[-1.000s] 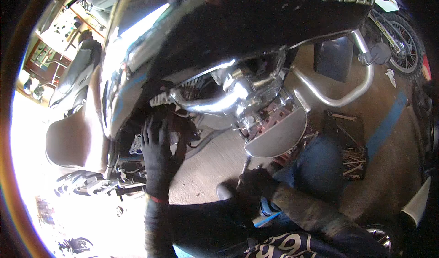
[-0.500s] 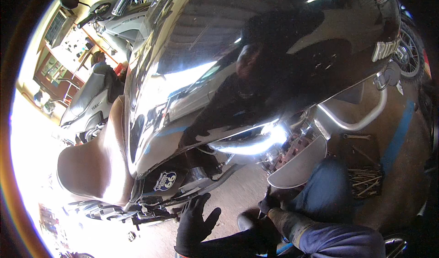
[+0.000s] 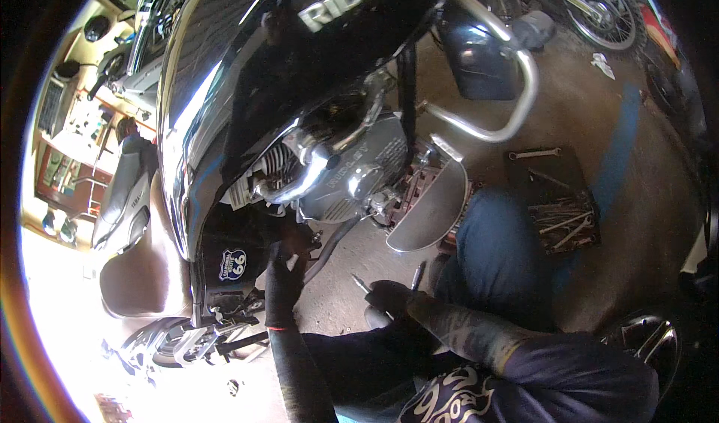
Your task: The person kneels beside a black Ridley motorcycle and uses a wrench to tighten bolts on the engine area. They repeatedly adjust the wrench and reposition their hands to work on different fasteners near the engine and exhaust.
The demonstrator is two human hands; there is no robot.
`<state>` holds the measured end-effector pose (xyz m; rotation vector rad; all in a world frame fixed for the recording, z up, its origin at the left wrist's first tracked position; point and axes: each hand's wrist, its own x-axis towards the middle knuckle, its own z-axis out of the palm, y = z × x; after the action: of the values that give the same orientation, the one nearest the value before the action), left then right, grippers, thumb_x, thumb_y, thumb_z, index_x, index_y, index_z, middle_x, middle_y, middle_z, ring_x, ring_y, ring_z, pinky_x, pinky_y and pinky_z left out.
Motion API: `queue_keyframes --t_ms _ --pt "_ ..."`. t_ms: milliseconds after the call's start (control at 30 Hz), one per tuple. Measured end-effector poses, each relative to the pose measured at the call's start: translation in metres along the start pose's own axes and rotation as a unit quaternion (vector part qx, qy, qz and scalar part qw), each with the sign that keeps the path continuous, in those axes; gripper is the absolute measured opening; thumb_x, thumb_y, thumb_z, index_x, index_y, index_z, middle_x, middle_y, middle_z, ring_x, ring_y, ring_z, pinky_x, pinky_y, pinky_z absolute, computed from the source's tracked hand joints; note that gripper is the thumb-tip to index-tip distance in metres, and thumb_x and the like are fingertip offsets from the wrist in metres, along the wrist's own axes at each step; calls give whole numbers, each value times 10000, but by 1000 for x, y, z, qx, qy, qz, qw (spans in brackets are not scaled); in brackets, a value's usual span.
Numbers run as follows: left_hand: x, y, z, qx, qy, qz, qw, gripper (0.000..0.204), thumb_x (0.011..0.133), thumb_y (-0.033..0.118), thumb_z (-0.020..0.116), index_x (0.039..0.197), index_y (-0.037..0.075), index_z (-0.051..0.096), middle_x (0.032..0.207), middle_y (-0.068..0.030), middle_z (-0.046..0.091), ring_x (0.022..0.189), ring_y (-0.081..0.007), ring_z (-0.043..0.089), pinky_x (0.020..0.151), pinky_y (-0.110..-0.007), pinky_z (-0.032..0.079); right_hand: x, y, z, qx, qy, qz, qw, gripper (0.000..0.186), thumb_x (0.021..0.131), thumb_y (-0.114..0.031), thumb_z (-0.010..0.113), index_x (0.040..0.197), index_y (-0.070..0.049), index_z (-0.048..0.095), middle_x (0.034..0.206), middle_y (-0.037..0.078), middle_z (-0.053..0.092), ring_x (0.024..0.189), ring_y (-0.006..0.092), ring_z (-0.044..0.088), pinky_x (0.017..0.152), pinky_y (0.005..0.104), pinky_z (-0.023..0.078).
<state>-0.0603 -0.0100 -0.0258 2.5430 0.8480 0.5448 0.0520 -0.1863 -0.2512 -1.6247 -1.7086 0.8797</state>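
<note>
A black motorcycle spans the upper part of the view, the person seated close beside it. At far left is its one brown seat; next comes the dark side cover, bearing one shield-shaped decal. The left hand, in a dark glove, reaches up to the parts just behind the engine, probably to feel or steady something there; its fingertips are lost among dark parts, so whether they grasp anything cannot be told.

Farther right, the right hand, also gloved, has its fingers curled around one slim metal rod, low in front of the engine. The pointed tip projects toward the motorcycle, a hold that seems to keep that end free. A second metal shaft stands just beside this hand; whether it too is held is unclear.

Beyond are one half-moon footboard, one bent knee and one chrome crash bar. At right lies a dark tool tray, presumably placed there for easy reach: one combination wrench lies apart, above several heaped wrenches too overlapped to count.
</note>
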Motion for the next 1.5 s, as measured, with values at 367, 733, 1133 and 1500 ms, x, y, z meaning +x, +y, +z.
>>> queue_keyframes --t_ms 367,733,1133,1500 --pt "35 32 49 -291 74 -22 954 350 1020 164 573 1323 4 498 1067 -135 620 907 -208 661 731 -353 590 -87 -80 -181 451 130 93 878 392 972 -200 539 1318 -16 545 793 56 617 572 132 572 497 317 505" --pt "65 -21 53 -260 122 -106 952 178 997 175 580 1074 21 625 953 -53 625 866 -161 555 772 -335 474 -82 -61 -158 460 179 128 860 150 944 -155 514 952 -7 542 633 66 569 489 187 573 440 359 454" --pt "67 2 35 -45 76 5 996 244 980 189 622 1107 -20 622 981 -113 635 907 -228 588 835 -359 474 -89 -76 -161 311 267 76 909 357 931 -151 592 1255 -7 552 860 197 697 685 272 711 665 419 561" --pt "60 13 26 -250 -45 -84 964 303 1004 144 591 1267 -2 558 1081 -103 661 974 -193 601 875 -338 495 -88 -70 -154 264 281 81 919 297 846 -198 650 1069 -13 585 860 223 709 768 402 714 699 505 552"
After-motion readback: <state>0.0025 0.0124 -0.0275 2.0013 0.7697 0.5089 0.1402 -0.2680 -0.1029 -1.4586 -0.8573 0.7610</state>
